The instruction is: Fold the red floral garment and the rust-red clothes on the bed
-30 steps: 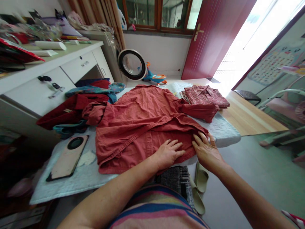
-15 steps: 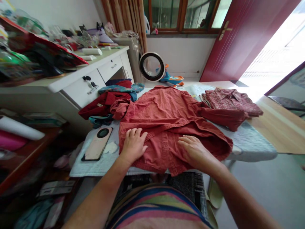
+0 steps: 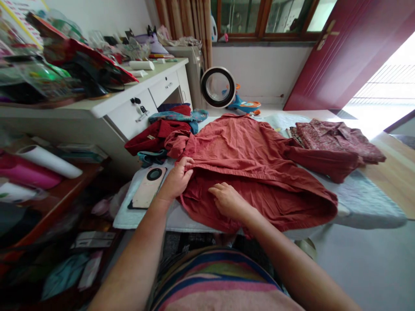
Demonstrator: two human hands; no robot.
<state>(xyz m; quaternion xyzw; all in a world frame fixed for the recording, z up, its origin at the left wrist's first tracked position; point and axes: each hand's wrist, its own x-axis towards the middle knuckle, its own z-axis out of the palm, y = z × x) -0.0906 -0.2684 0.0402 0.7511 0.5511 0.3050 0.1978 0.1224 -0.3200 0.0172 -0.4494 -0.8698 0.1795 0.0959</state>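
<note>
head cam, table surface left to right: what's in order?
Phone → left hand gripping the shirt's edge → right hand flat on the red shirt → folded patterned shirt at the right end.

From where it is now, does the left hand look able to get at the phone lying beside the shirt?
Probably yes. The left hand grips the red shirt at its left edge, and the phone lies face down just beside it on the padded board, uncovered.
</note>
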